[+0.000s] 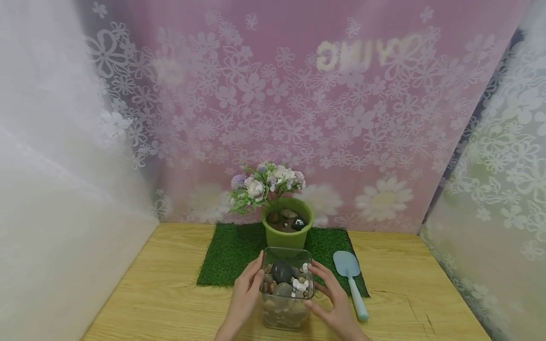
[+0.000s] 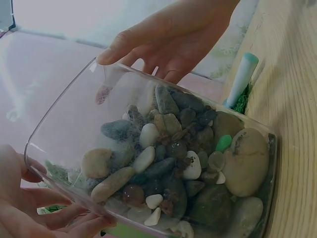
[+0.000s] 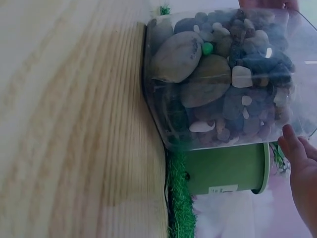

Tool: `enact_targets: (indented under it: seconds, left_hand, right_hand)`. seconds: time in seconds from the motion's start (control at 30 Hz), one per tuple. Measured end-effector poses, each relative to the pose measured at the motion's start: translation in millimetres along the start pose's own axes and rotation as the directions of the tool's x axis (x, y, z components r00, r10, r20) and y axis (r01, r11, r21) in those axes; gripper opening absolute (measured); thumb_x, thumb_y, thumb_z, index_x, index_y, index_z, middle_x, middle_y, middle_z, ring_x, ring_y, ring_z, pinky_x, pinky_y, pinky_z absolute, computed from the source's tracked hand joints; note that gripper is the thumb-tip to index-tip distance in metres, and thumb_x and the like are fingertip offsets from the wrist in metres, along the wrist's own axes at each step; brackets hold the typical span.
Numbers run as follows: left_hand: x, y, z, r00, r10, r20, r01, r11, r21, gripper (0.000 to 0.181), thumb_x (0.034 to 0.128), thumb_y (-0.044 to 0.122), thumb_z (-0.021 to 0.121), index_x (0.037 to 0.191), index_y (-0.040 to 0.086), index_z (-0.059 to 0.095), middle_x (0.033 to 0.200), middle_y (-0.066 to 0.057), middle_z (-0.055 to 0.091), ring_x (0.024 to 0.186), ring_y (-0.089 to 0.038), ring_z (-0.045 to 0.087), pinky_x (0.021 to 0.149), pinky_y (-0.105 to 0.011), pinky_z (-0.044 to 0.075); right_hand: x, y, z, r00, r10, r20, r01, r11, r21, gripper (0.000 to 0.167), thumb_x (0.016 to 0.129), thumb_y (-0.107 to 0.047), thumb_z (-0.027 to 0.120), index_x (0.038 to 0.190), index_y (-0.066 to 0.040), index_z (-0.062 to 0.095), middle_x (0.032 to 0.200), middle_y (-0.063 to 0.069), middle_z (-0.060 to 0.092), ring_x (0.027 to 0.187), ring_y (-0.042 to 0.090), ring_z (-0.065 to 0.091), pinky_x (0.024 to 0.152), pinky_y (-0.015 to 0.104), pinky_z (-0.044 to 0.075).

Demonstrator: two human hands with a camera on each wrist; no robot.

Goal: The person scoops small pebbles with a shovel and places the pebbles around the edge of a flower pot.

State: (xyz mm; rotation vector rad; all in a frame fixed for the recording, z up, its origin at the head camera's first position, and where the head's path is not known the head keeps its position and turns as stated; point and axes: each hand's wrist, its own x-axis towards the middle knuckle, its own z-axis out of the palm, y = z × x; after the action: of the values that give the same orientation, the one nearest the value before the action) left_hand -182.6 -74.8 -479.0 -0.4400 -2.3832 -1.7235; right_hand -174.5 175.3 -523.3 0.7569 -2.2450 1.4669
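A square clear container (image 1: 287,324) holds several grey, brown and white stones (image 2: 171,148), some large at the bottom, with a small green one (image 3: 207,48) among them. Its base is at the wooden tabletop; whether it touches, I cannot tell. My left hand (image 1: 244,290) holds the container's left side, its fingers (image 2: 79,220) bent at the upper corner in the left wrist view. From the right, my right hand (image 1: 334,300) grips it, with the thumb (image 2: 119,47) at the rim.
Behind the container, a green pot (image 1: 286,239) with artificial flowers (image 1: 266,182) stands on a turf mat (image 1: 230,258). A pale blue trowel (image 1: 351,279) lies at right, its blade over the mat's edge. Flower-patterned curtains (image 1: 298,109) surround the wooden table (image 1: 162,293).
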Motion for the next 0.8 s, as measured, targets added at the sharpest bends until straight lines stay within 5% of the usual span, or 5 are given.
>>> enact_targets:
  seconds: [0.8]
  left_hand:
    - [-0.2, -11.6, 4.4, 0.999, -0.034, 0.017, 0.034, 0.999, 0.035, 0.05, 0.111, 0.031, 0.04, 0.158, 0.013, 0.038, 0.155, -0.017, 0.044, 0.139, -0.043, 0.044, 0.102, -0.06, 0.047]
  right_hand:
    - [-2.0, 4.1, -1.4, 1.0, 0.015, -0.013, -0.014, 0.999, 0.032, 0.069, 0.089, -0.003, 0.076, 0.151, -0.013, 0.046, 0.158, 0.013, 0.039, 0.14, 0.001, 0.041, 0.093, 0.033, 0.056]
